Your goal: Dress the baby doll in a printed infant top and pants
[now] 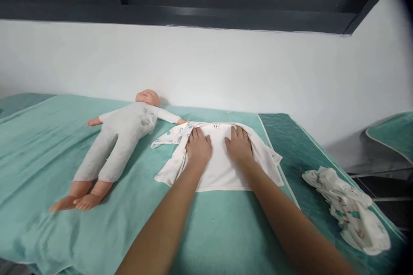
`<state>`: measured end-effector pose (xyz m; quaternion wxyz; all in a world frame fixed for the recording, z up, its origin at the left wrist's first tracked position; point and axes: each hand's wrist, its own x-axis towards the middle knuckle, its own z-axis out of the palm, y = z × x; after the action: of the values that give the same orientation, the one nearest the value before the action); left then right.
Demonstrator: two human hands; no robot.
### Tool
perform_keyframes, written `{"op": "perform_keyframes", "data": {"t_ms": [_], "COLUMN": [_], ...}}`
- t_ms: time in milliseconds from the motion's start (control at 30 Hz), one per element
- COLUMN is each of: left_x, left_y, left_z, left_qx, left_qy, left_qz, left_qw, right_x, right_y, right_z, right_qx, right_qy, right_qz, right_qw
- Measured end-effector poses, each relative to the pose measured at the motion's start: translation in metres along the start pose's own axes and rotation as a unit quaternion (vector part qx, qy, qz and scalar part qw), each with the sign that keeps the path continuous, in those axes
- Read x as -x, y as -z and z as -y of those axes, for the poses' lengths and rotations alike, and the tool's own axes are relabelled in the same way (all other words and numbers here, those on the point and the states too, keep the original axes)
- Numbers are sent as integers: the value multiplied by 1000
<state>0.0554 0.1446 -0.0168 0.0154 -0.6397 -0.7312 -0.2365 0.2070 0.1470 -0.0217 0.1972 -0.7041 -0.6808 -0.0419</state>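
Observation:
A small white baby garment [219, 172] lies spread open on the light green sheet [209, 232], its printed outer side showing at the left flap and sleeve. My left hand [198, 146] rests flat on its upper left part, fingers stretched out. My right hand [238, 145] lies flat beside it on the upper right part, fingers also extended. A baby doll [124, 137] in a pale grey suit lies on its back to the left of the garment, its outstretched hand close to the garment's sleeve.
A crumpled printed cloth [350, 208] lies on the darker green surface [290, 137] at the right. A white wall [226, 73] runs behind the bed under a dark window frame [193, 8]. Another green-covered surface [393, 133] shows at the far right.

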Motion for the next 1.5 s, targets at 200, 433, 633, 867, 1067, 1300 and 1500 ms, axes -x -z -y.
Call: {"op": "perform_keyframes", "data": {"t_ms": [200, 433, 633, 867, 1067, 1300, 1500], "left_x": [-5, -6, -4, -4, -5, -4, -4], "left_y": [-5, -6, 0, 1, 1, 3, 1], "left_z": [0, -4, -7, -11, -12, -12, -12], "left_qx": [-20, -39, -36, -38, -47, -44, -50], "left_qy": [19, 27, 27, 28, 35, 34, 30], "left_qz": [32, 66, 58, 43, 47, 40, 28], "left_qw": [999, 997, 997, 998, 997, 998, 998], "right_x": [-4, -6, 27, 28, 23, 10, -21], "right_y": [-9, -3, 18, 61, 59, 73, 66], "right_z": [0, 4, 12, -74, -163, -165, -169], "right_qx": [18, 25, -7, -97, -80, -8, -29], "right_qy": [-12, -19, 139, 9, -108, -147, -191], "right_qz": [74, 120, 33, -61, 127, 48, -81], "right_qw": [997, 992, 990, 993, 983, 988, 978]}}
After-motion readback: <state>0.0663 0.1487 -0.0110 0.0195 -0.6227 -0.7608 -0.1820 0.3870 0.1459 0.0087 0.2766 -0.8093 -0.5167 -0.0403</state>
